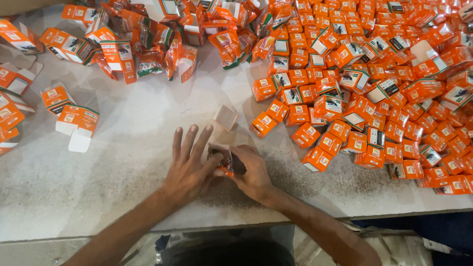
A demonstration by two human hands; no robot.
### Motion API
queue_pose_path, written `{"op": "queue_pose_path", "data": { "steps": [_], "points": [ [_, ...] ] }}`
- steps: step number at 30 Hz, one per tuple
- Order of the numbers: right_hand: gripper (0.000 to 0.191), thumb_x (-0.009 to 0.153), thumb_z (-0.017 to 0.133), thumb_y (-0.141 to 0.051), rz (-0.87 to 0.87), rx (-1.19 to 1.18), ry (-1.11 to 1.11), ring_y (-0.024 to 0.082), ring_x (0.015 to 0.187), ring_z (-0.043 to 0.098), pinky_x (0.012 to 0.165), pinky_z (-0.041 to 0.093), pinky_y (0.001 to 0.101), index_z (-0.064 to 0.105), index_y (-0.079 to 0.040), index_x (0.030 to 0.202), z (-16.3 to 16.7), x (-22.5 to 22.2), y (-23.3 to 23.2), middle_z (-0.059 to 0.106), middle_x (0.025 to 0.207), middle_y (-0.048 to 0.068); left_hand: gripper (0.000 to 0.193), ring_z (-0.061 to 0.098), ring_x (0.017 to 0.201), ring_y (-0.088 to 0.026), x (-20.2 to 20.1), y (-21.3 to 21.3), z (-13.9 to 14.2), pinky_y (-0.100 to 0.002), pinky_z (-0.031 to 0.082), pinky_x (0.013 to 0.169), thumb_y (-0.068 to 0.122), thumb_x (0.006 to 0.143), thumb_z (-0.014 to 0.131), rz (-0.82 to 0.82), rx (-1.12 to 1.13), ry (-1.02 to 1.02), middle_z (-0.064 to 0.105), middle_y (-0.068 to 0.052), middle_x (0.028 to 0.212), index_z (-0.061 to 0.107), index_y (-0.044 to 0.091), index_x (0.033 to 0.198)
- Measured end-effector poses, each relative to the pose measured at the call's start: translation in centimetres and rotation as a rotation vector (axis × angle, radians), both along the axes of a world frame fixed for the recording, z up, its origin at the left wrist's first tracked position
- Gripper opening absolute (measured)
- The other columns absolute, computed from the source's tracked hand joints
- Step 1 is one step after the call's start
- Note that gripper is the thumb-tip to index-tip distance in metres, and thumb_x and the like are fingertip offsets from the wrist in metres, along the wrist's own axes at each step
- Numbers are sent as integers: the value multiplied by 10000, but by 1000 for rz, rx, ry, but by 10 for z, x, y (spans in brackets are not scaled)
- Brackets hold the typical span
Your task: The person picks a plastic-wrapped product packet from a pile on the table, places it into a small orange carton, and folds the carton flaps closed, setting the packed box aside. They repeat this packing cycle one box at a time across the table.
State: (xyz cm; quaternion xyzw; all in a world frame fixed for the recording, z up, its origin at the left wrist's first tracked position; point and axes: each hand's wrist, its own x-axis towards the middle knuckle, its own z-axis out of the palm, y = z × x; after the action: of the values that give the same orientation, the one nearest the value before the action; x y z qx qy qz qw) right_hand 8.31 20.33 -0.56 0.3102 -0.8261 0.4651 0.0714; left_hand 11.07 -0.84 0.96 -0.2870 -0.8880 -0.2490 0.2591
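Both hands close on 1 small orange carton (227, 164) near the front edge of the table (123, 162), a little left of its middle. The right hand (253, 172) wraps its fingers around the carton's right side, gripping it firmly. The left hand (189, 165) pinches the carton's left side with the thumb, while its 4 fingers spread out flat and point toward the back of the table. The carton is partly hidden between the hands, so its flaps cannot be made out.

Just beyond the hands lies 1 open carton (226, 117), showing its pale inside. A large heap of closed orange cartons (374, 88) covers the right half of the table up to its right edge. Unfolded carton blanks (148, 44) lie piled along the back edge, with a few more (74, 120) near the left edge.
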Motion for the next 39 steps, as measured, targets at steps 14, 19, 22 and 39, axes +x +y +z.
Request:
{"op": "queue_pose_path", "data": {
  "steps": [14,19,22,39],
  "points": [
    [599,804,871,-138,-6,-37,45,342,1132,677,951,562,431,556,-11,1297,-10,11,-3,686,1216,141,331,672,620,-216,-21,21,-15,-360,523,571,80,855,666,177,628,-743,708,-115,790,582,41,1172],
    [507,807,812,-45,34,124,234,393,1108,642,922,546,472,618,-18,1276,-1,12,-2,642,1264,180,208,638,700,-185,-19,14,-22,-308,539,627,104,955,620,40,663,-827,689,-93,810,658,26,1144],
    [474,841,783,-36,45,145,202,412,1126,635,919,545,488,612,-4,1282,2,12,-1,616,1269,192,337,665,807,-88,-24,-5,-16,-267,518,607,69,849,675,-205,895,-1180,711,13,936,639,56,1184],
    [397,850,800,-58,23,62,74,449,1086,664,882,554,507,528,-32,1137,-12,10,3,667,1218,217,398,650,1255,-363,-15,-2,-26,-429,566,1032,16,836,753,-293,375,-218,651,-162,1346,640,18,1217]
  ]
}}
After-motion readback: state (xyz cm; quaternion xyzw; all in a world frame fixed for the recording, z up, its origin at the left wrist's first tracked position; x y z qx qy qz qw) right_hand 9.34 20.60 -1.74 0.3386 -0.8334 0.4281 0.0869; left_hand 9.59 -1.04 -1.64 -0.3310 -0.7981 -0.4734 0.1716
